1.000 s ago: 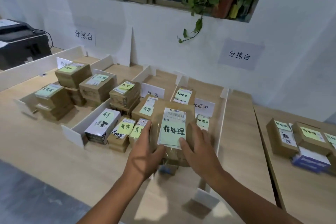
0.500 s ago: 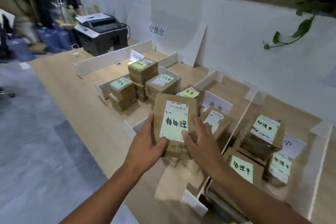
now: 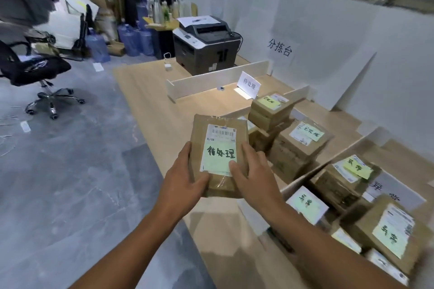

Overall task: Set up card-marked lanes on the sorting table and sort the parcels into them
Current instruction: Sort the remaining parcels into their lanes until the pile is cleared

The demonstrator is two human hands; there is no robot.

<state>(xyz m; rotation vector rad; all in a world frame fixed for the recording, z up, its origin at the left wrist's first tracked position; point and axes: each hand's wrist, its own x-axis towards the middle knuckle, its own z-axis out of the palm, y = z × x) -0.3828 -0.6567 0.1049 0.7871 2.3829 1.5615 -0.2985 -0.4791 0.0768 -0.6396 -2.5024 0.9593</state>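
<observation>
The parcel (image 3: 219, 155) is up off the tabletop (image 3: 150, 101), held between both of my hands just above its near edge. My left hand (image 3: 185, 178) curls round the parcel's left side, thumb on the top face. My right hand (image 3: 253, 176) holds the right side, thumb lying over the corner of the green note (image 3: 219, 159). Both have a firm hold, so neither is free.

What the next move turns on, as I read it, is the lane card (image 3: 249, 85), whose writing looks the same as the note's. It stands ahead of my hands and a little to the right, well apart from them, in the bay just this side of the long white divider (image 3: 218, 80). The parcel's long axis runs away from me, so it already points roughly up that lane. My right hand is on the nearer side to the card, but the stacked parcels (image 3: 272, 110) sit right beside that path, so I would carry it forward bearing left of them.
</observation>
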